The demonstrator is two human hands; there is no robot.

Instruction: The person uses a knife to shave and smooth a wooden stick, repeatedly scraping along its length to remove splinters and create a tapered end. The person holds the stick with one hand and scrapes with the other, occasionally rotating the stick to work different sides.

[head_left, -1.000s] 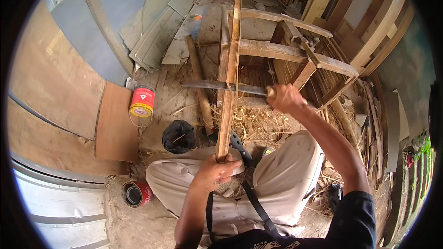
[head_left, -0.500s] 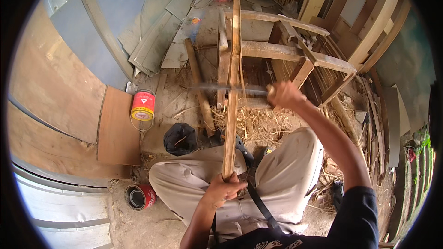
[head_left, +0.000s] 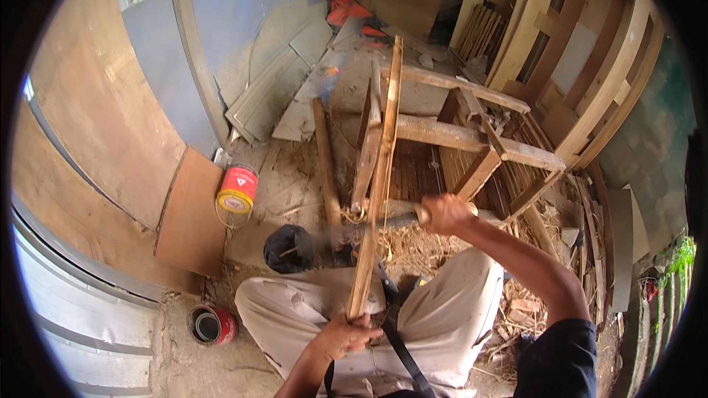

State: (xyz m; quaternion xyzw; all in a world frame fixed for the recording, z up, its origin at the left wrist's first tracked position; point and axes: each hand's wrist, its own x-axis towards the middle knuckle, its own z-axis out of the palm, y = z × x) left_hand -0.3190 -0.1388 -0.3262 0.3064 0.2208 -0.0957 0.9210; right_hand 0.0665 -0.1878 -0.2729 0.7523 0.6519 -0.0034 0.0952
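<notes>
The left forearm (head_left: 308,370) rises from the lower edge, slanting up and right to the left hand (head_left: 343,336) at lower centre, its fingers curled closed and pointing toward the frame's right. The right hand (head_left: 446,214), just right of centre, is clenched in a fist, back upward; the right forearm (head_left: 520,256) slopes down to a bent elbow at lower right.

The long wood strip (head_left: 380,177) is coloured light brown. One tin (head_left: 238,186) is coloured red and yellow, marked with a white triangle. The trousers (head_left: 446,302) are coloured cream, the bag (head_left: 284,245) black.
</notes>
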